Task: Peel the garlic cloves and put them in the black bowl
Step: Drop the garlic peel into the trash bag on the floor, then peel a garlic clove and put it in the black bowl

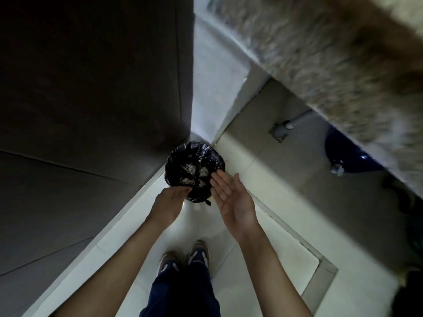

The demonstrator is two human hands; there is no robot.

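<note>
No garlic cloves or black bowl can be made out. A bin lined with a black plastic bag [194, 172] stands on the floor in the corner, pale scraps inside, too blurred to identify. The left hand [168, 202] and right hand [231, 197] hover over it, fingers straight, holding nothing. Blurred speckled countertop [332, 53] crosses top right.

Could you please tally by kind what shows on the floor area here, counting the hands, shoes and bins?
Hands: 2, left and right, both held over the bin
Shoes: 2
Bins lined with a black bag: 1
Total: 5
</note>
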